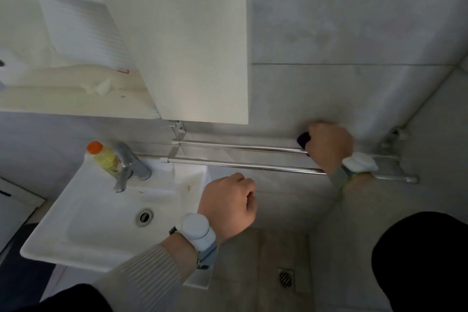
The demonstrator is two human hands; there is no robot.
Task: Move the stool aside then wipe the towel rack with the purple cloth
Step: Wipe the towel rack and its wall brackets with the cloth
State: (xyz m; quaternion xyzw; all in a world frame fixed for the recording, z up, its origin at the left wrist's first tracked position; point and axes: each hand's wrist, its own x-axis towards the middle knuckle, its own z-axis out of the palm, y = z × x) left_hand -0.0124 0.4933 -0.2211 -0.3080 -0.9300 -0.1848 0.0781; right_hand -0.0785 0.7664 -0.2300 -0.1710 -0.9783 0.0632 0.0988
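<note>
A two-bar metal towel rack [240, 145] runs along the grey tiled wall, right of the sink. My right hand [329, 145] is closed around the purple cloth [304, 140] and presses it on the rear bar near the rack's right end; only a dark corner of the cloth shows past my fingers. My left hand [229, 204] hangs in a loose fist below the front bar, holding nothing. No stool is in view.
A white sink [83, 215] with a chrome tap [129, 162] and a yellow bottle with an orange cap [105, 157] sits at left. A white cabinet [192, 45] hangs above the rack's left end. A floor drain [286, 278] lies below.
</note>
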